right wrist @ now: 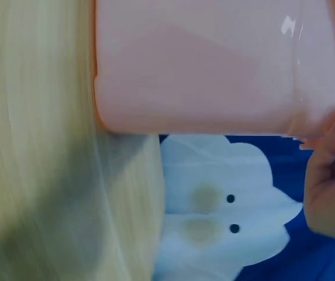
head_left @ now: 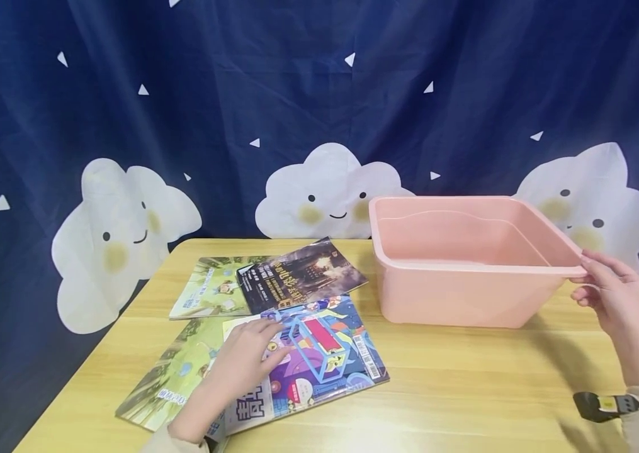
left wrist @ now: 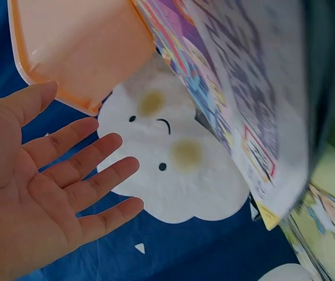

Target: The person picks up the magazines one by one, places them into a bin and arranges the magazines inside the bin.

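Observation:
A pink plastic storage bin (head_left: 466,296) stands at the right of the table, its open top facing up. My right hand (head_left: 616,292) grips the bin's near right rim corner, fingers curled at the edge; the right wrist view shows this hand (right wrist: 334,193) at the bin's rim (right wrist: 325,117). Over a purple and blue magazine (head_left: 342,371) hovers my left hand (head_left: 245,355), palm down and fingers extended. In the left wrist view the same hand (left wrist: 68,181) has spread fingers and holds nothing. That magazine overlaps a green magazine (head_left: 155,384) beneath it.
Behind these lie a dark magazine (head_left: 302,277) and another green magazine (head_left: 206,292), partly overlapping. All rest on a light wood table (head_left: 444,390). A dark blue curtain (head_left: 296,94) with smiling clouds hangs right behind the table's back edge.

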Action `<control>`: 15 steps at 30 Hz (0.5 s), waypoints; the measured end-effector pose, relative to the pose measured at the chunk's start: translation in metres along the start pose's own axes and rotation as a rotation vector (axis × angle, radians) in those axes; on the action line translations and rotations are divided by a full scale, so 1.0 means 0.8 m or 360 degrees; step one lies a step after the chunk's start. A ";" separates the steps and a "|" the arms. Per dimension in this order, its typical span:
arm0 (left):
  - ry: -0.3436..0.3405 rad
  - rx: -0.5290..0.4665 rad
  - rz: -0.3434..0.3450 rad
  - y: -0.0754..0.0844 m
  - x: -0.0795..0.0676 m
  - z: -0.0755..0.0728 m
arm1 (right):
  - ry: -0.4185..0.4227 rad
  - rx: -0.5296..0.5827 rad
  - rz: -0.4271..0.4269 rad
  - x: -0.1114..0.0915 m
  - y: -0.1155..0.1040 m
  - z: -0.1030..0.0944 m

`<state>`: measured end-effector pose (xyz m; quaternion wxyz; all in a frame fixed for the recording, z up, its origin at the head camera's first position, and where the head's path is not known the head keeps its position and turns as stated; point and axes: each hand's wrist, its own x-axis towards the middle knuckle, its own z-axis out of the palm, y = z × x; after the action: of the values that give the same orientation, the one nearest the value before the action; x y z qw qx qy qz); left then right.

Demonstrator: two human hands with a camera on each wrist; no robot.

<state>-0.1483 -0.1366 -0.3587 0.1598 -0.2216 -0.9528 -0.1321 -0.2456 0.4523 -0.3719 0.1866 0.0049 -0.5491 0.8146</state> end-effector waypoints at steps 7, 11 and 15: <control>0.0013 0.0002 -0.0095 -0.015 -0.006 -0.001 | -0.0115 0.0572 0.0050 -0.044 -0.031 0.069; 0.0011 0.0009 -0.0140 -0.022 -0.008 -0.002 | -0.0140 0.0655 0.0058 -0.051 -0.036 0.080; -0.0039 -0.0013 -0.0234 -0.026 -0.012 -0.002 | -0.0161 0.0762 0.0084 -0.048 -0.031 0.077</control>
<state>-0.1496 -0.1586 -0.3644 0.1369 -0.1534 -0.9679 -0.1448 -0.2144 0.3936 -0.3330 0.1311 0.0754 -0.3489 0.9249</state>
